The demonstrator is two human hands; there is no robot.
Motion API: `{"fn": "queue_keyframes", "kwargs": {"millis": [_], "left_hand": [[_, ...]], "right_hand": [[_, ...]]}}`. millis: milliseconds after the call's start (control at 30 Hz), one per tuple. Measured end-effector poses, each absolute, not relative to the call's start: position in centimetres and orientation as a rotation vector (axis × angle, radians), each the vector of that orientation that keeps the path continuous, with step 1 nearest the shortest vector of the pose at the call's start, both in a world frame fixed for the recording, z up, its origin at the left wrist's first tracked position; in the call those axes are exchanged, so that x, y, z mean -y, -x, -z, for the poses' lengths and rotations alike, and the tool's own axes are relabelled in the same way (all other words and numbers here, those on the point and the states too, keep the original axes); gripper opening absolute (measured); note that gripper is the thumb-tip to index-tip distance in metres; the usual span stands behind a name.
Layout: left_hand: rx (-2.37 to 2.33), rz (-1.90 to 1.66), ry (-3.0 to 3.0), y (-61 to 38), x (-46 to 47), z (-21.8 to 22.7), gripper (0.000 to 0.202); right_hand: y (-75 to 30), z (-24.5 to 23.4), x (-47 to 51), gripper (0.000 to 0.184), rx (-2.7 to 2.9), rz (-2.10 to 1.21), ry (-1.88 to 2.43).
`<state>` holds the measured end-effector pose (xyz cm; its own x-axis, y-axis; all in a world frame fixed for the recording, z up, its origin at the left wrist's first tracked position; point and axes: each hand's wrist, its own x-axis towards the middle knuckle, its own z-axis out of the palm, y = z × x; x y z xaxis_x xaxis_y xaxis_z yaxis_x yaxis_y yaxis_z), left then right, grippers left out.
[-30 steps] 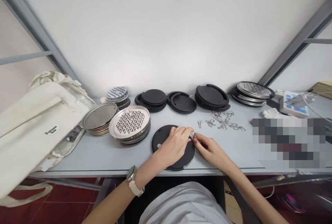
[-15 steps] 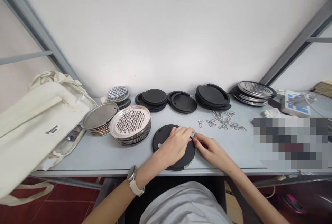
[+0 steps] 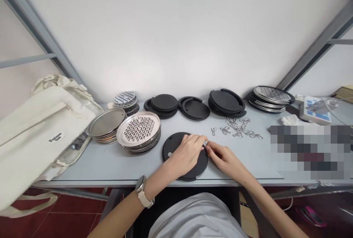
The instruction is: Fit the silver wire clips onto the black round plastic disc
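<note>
A black round disc [image 3: 176, 143] with a small slot and a pale round spot lies flat near the table's front edge. A shiny metal edge shows at its lower right rim. My left hand [image 3: 185, 156] reaches across the disc, fingers bent and closed at its right rim. My right hand [image 3: 223, 158] meets it there, thumb and fingers pinched together. Between the fingertips a sliver of silver metal [image 3: 204, 143] shows, too small to name. Several silver wire clips [image 3: 237, 128] lie loose beyond my right hand.
Stacks of metal grater plates [image 3: 140, 131] and plain metal discs [image 3: 106, 123] stand to the left. Black round holders [image 3: 226, 101] line the wall, with a grater stack [image 3: 271, 94] at the right. A cream bag [image 3: 35, 127] covers the left end; a blurred patch hides the right.
Both hands stay at the disc's right rim with hardly any movement. The whole view has shifted very slightly.
</note>
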<state>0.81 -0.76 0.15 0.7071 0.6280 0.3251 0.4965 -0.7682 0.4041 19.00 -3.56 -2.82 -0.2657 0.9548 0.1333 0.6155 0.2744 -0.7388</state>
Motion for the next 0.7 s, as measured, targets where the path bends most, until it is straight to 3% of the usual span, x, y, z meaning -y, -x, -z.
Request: {"fn": "queue_keyframes", "kwargs": {"millis": [700], "left_hand": [[-0.861,-0.678,-2.595,-0.75,0.76,-0.02,0.023]], "right_hand": [[-18.93,2.98,3.51,0.037,1.869,-0.793,1.386]]}}
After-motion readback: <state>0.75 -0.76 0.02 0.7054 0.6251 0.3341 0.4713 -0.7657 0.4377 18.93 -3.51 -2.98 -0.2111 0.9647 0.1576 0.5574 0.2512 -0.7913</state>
